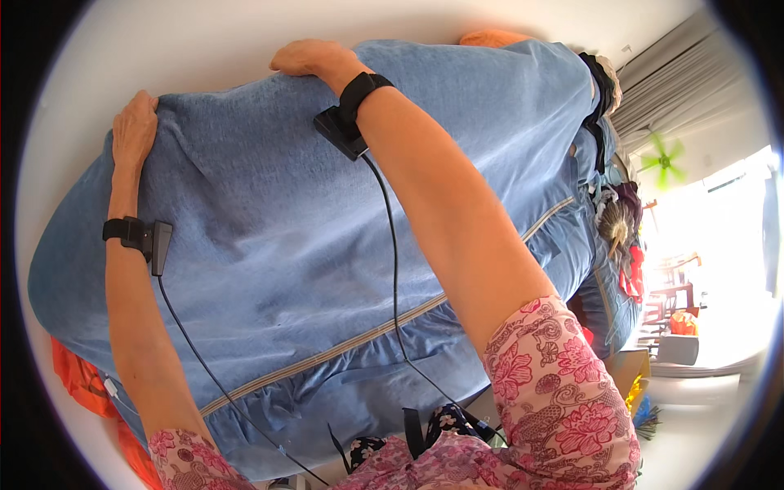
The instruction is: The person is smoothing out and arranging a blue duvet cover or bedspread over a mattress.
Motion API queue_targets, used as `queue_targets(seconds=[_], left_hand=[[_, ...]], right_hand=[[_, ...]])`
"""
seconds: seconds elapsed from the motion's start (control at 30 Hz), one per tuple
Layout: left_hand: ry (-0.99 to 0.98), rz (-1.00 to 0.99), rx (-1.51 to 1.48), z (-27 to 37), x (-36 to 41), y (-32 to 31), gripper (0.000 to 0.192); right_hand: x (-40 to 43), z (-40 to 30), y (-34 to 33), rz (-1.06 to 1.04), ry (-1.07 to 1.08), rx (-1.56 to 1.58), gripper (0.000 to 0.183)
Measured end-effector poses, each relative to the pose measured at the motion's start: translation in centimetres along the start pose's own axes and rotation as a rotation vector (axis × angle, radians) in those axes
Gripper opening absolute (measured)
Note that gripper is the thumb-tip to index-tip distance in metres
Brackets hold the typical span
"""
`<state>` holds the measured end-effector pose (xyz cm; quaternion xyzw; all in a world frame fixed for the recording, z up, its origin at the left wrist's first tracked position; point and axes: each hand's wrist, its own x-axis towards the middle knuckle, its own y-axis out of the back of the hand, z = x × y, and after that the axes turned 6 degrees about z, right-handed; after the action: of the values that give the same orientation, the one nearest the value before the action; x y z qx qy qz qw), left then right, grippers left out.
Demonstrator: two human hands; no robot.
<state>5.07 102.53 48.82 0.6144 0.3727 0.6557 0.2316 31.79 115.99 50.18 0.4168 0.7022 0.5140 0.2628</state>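
Note:
A blue fabric sofa cover [257, 233] spreads over a sofa in front of me, with creases and a striped trim band [331, 353] above a gathered skirt. At the upper left, my left hand [133, 130] grips the cover's top edge by the wall, and the cloth creases beside it. My right hand [318, 58] reaches over the same edge farther right, its fingers partly hidden, so its hold on the cloth is unclear. Each wrist bears a black strap with a small black device, and a cable runs from each toward my body.
A white wall [202, 43] stands behind the sofa. Orange fabric [82, 376] shows at the lower left, near a white plug [111, 387]. Clothes and a feather duster [615, 226] lie at the right end. Beyond are a green fan [663, 161], a grey curtain [680, 79] and a cardboard box [628, 370].

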Motion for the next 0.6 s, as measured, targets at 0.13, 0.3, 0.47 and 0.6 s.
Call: queue_targets(seconds=[0.13,0.3,0.47,0.6], left_hand=[[0.059,-0.020,-0.057,0.6,0.2,0.6,0.027],[0.007,0.069,-0.090,0.7,0.2,0.2,0.027],[-0.044,0.111,-0.039,-0.1,0.5,-0.1,0.021],[-0.122,0.239,-0.088,-1.4,0.4,-0.5,0.018]], right_hand=[[1.5,0.6,-0.7,-0.046,0.134,0.031,0.044],[2.3,0.8,-0.7,-0.028,0.095,0.026,0.029],[-0.2,-0.3,-0.5,0.312,0.168,-0.044,0.026],[-0.5,-1.7,3.0,0.659,0.379,-0.146,0.019]])
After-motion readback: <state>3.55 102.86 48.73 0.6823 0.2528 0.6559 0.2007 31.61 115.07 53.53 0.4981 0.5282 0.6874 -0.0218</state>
